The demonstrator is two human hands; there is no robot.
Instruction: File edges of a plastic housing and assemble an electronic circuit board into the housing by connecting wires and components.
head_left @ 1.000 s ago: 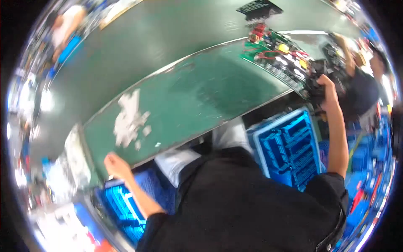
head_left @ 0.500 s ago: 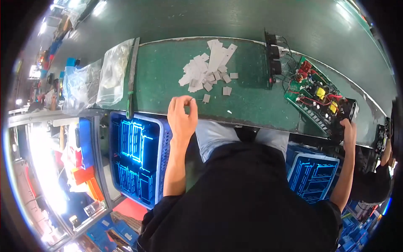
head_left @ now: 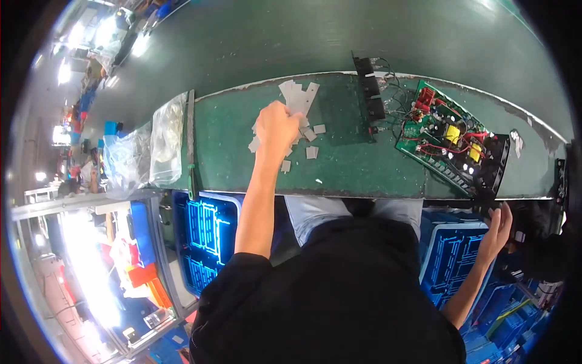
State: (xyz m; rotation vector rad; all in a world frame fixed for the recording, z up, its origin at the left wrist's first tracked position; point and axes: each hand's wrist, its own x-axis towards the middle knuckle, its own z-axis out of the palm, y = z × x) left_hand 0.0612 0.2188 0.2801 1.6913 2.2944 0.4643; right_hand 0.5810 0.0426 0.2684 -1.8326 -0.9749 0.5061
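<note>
My left hand (head_left: 277, 130) reaches over a pile of thin whitish-grey pieces (head_left: 297, 96) on the green bench. Its fingers are curled down against the pile and hide whatever may be between them. A few small square pieces (head_left: 312, 152) lie loose just right of it. My right hand (head_left: 497, 233), fingers stretched and apart, is off the bench's near edge at the right. Close beyond it is the black end plate (head_left: 501, 159) of a green circuit board (head_left: 410, 145) crowded with parts. Wires join that board to an upright black panel (head_left: 367, 91) with round black parts.
Left on the bench lie clear plastic bags (head_left: 167, 142) and a long flat blade with a green handle (head_left: 192, 182). Blue crates holding dark panels stand below the edge, one at left (head_left: 203, 242) and one at right (head_left: 451, 258). Bright shelving (head_left: 139, 276) is at far left.
My left hand has moved forward from the near edge onto the pile of pieces. My right hand has let go of the board's black end and drawn back toward me.
</note>
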